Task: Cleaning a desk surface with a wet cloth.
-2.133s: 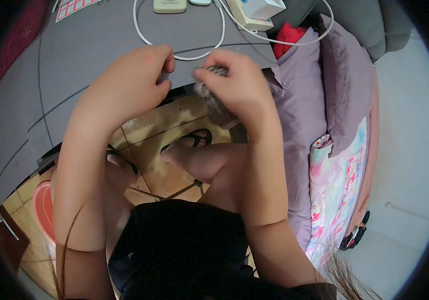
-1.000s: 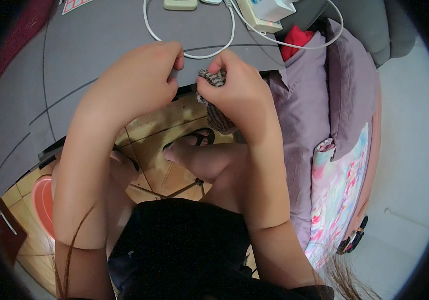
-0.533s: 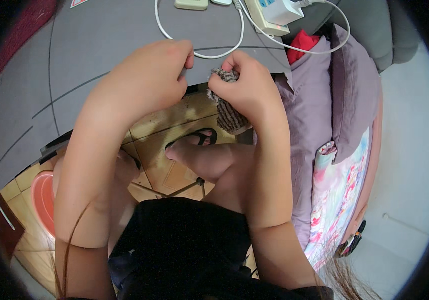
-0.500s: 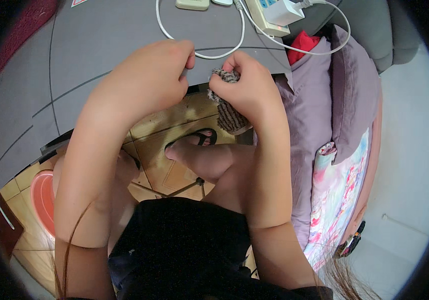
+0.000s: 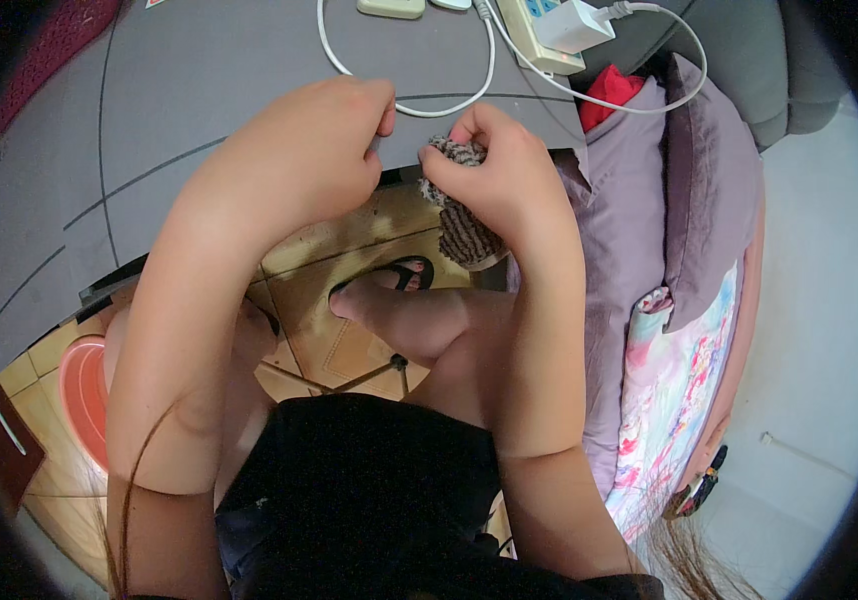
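Note:
Over the near edge of the grey tabletop (image 5: 149, 100), my two hands are held a short way apart. My right hand (image 5: 505, 165) is closed on a piece of dark grey-brown knitted fabric (image 5: 471, 237) with a ribbed pattern. Its fuzzy, lighter upper edge sits between thumb and fingers, and the rest hangs below the palm. My left hand (image 5: 344, 135) is curled, with the fingertips bent in toward the thumb. Whatever it pinches, if anything, is too small or hidden to make out.
Beyond my hands a white cable (image 5: 494, 60) loops across the tabletop to a white plug in a power strip (image 5: 561, 55). On the right lie purple pillows (image 5: 714, 190) and a flowered cloth (image 5: 674, 390). A pink basin (image 5: 84, 395) stands on the tiled floor at left.
The whole view has shifted very slightly. Both hands keep nearly the same pose, and the knitted fabric stays in my right hand.

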`<action>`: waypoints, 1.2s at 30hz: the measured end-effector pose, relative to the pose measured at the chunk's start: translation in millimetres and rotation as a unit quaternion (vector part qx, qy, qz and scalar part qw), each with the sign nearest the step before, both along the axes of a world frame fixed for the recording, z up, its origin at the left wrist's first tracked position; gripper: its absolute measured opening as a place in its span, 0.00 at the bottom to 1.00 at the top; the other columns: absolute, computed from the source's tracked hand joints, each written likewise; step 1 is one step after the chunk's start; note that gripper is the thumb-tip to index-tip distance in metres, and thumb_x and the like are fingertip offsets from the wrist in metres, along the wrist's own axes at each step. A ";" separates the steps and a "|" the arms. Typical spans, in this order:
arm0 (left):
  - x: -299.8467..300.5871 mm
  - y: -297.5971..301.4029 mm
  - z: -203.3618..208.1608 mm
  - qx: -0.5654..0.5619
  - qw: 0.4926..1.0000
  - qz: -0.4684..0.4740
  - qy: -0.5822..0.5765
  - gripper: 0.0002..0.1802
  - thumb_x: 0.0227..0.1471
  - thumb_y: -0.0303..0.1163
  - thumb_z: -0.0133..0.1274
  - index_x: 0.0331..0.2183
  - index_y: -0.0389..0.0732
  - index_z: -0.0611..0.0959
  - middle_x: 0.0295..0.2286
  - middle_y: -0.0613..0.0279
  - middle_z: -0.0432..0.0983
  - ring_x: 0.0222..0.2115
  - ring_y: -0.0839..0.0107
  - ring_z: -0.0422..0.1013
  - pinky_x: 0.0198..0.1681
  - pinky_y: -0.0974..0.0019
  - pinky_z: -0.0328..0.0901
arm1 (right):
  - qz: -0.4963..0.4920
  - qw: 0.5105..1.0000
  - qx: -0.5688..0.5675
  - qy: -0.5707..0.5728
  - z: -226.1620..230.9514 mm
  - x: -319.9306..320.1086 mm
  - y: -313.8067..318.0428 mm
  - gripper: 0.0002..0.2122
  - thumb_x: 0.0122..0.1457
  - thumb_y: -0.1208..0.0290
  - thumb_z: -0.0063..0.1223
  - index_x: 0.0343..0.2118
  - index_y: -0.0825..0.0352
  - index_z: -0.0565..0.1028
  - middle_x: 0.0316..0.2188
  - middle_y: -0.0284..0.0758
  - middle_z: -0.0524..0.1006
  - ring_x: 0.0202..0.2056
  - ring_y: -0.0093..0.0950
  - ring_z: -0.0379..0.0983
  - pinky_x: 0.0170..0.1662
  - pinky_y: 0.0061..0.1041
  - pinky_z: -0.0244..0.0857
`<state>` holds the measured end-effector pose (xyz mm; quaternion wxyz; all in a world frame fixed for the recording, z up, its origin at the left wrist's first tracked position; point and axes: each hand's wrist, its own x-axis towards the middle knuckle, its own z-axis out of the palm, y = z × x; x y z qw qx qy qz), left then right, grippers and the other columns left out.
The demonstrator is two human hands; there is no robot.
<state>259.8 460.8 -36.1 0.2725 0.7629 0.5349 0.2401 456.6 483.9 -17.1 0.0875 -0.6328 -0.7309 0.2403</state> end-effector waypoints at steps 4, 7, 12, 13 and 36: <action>-4.6 -0.3 -2.8 0.003 1.000 0.000 -0.005 0.13 0.42 0.22 0.52 0.35 0.36 0.74 0.24 0.52 0.71 0.27 0.54 0.70 0.31 0.55 0.64 | 0.010 1.000 0.020 -0.005 0.2 -6.4 -0.7 0.18 0.45 0.54 0.60 0.29 0.66 0.75 0.27 0.47 0.79 0.34 0.47 0.77 0.39 0.40 0.70; -3.1 0.3 -1.9 0.006 1.000 -0.003 -0.003 0.13 0.42 0.22 0.52 0.34 0.36 0.74 0.24 0.52 0.71 0.27 0.54 0.70 0.31 0.55 0.64 | 0.006 1.000 0.026 -0.001 -1.1 -5.5 -0.4 0.18 0.45 0.54 0.60 0.29 0.67 0.75 0.27 0.46 0.79 0.34 0.47 0.77 0.39 0.40 0.70; -3.0 0.1 0.0 0.004 1.000 -0.002 0.002 0.13 0.42 0.22 0.52 0.35 0.36 0.74 0.24 0.52 0.72 0.27 0.54 0.70 0.32 0.54 0.65 | 0.007 1.000 0.021 0.003 0.1 -5.7 -1.2 0.18 0.45 0.54 0.60 0.28 0.67 0.75 0.28 0.46 0.79 0.34 0.47 0.77 0.39 0.40 0.70; -2.6 0.0 -0.6 0.008 1.000 -0.002 -0.001 0.13 0.42 0.22 0.52 0.35 0.36 0.74 0.24 0.52 0.72 0.28 0.54 0.70 0.32 0.55 0.65 | 0.004 1.000 0.015 -0.003 2.0 -6.0 -2.0 0.19 0.45 0.54 0.60 0.29 0.67 0.75 0.28 0.47 0.79 0.35 0.47 0.77 0.39 0.39 0.70; -2.7 0.1 -0.7 -0.017 1.000 -0.005 -0.010 0.12 0.42 0.21 0.51 0.34 0.35 0.73 0.23 0.52 0.70 0.25 0.55 0.69 0.30 0.56 0.64 | 0.071 0.987 0.142 0.005 1.5 -20.3 -16.0 0.15 0.53 0.58 0.55 0.32 0.68 0.80 0.31 0.46 0.80 0.34 0.47 0.77 0.40 0.42 0.71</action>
